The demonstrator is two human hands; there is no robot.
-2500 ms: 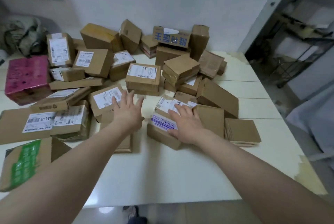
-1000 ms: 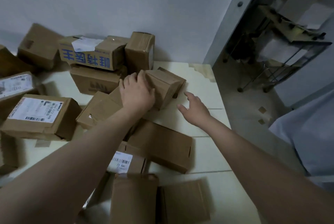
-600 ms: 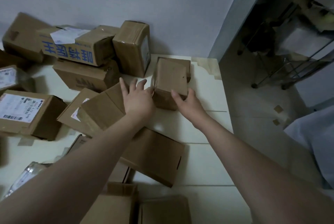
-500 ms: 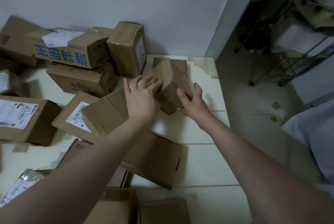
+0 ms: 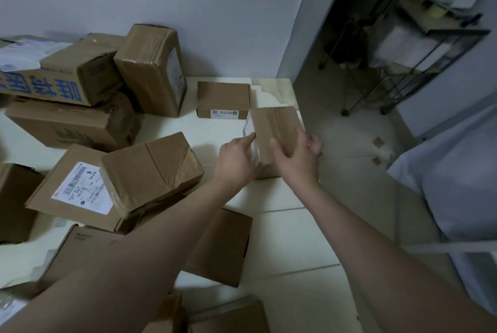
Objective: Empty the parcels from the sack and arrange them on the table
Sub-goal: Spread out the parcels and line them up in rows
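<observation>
With the left hand point(image 5: 236, 162) and right hand point(image 5: 300, 163) each holding fingers point(image 5: 248, 137) clamped on the tilted box point(image 5: 278, 125) near the table's point(image 5: 282, 238) right edge, best lower it flat, squared beside the flat box point(image 5: 223, 97), safely inboard.

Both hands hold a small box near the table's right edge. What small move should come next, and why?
Probably lower the small box flat onto the table just in front of the flat labelled box. The left hand and right hand hold it tilted beside the table's edge.
</observation>
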